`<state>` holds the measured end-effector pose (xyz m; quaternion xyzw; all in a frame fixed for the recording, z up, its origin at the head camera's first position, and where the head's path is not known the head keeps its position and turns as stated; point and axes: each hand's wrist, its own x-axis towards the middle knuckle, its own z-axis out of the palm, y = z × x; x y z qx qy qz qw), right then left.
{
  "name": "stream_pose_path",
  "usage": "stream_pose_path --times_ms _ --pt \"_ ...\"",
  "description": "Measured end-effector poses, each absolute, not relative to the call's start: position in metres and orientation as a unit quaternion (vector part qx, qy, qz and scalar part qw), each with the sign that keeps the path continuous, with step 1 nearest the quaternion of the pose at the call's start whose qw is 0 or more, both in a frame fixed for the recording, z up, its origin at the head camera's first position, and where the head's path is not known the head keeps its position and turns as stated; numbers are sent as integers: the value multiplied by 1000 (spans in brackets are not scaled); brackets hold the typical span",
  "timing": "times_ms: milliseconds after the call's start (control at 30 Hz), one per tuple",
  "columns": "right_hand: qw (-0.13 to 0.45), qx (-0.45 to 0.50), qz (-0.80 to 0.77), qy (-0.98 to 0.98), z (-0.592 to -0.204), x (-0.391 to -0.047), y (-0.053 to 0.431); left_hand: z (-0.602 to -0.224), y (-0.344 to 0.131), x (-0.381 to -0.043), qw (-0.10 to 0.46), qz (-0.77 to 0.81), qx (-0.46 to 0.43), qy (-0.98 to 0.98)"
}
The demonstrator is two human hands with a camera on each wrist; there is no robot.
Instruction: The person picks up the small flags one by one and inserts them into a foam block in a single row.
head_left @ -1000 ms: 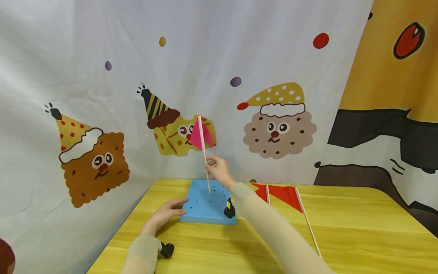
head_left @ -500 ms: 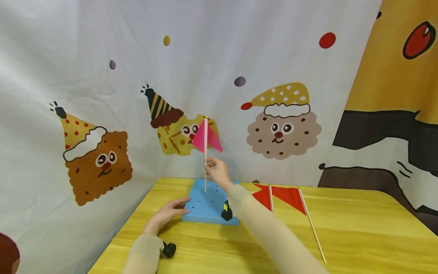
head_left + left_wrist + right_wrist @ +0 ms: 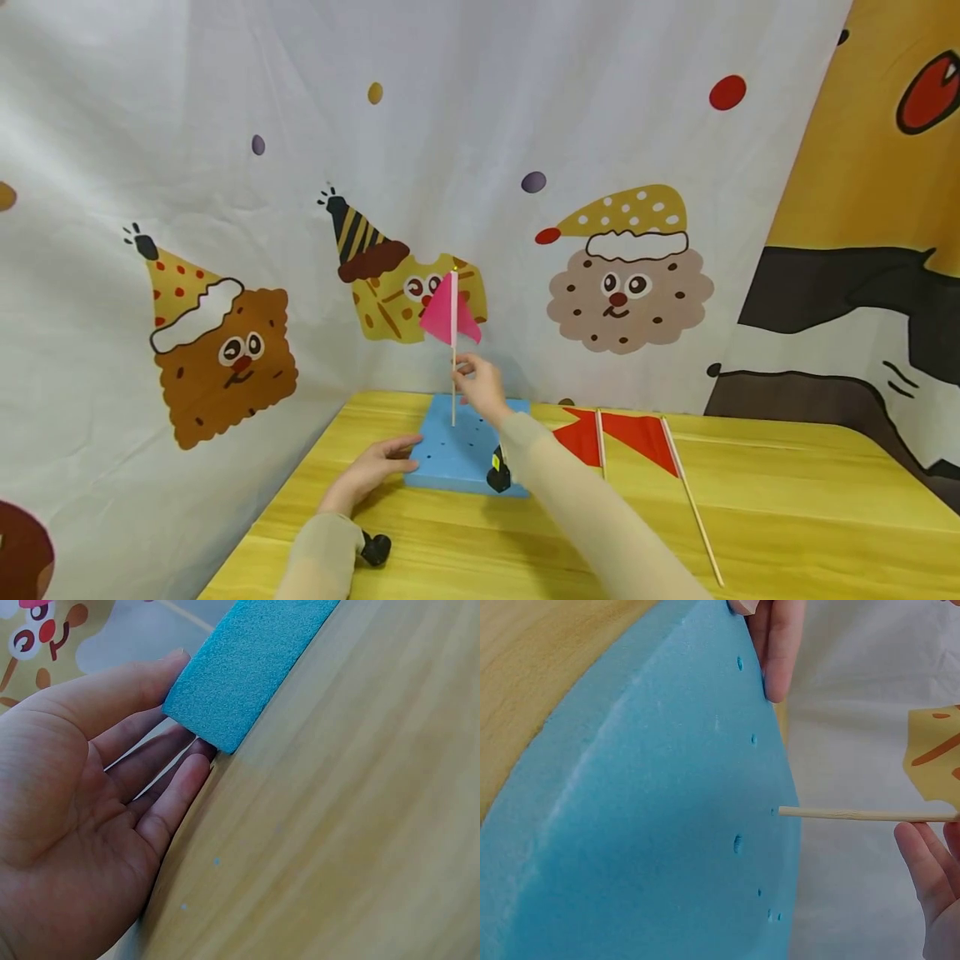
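A pink flag (image 3: 438, 308) on a thin wooden stick (image 3: 840, 814) stands nearly upright over a blue foam board (image 3: 450, 467). My right hand (image 3: 482, 385) pinches the stick below the cloth, between thumb and fingers. In the right wrist view the stick's bare lower end is at a small hole (image 3: 772, 811) in the board; I cannot tell whether it touches the surface. At the board's left edge, my left hand (image 3: 378, 468) touches its side with extended fingers and thumb. The left wrist view shows these fingertips against the board's corner (image 3: 225, 690).
Two red flags on sticks lie on the yellow wood-grain table (image 3: 810, 500) to the right: a notched one (image 3: 581, 437), partly behind my right forearm, and a triangular one (image 3: 645, 440). Several holes dot the board. A printed cartoon curtain (image 3: 480, 100) hangs behind the table.
The pink flag's stick has gone from leaning left at the top to nearly upright. My left hand stays at the board's edge. The head view has shifted slightly.
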<state>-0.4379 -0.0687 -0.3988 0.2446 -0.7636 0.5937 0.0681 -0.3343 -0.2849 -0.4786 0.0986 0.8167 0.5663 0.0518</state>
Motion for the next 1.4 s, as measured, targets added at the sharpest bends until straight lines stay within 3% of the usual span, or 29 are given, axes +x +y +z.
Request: stream_pose_path --times_ms 1400 --pt "49 250 572 -780 -418 -435 -67 -480 -285 -335 57 570 95 814"
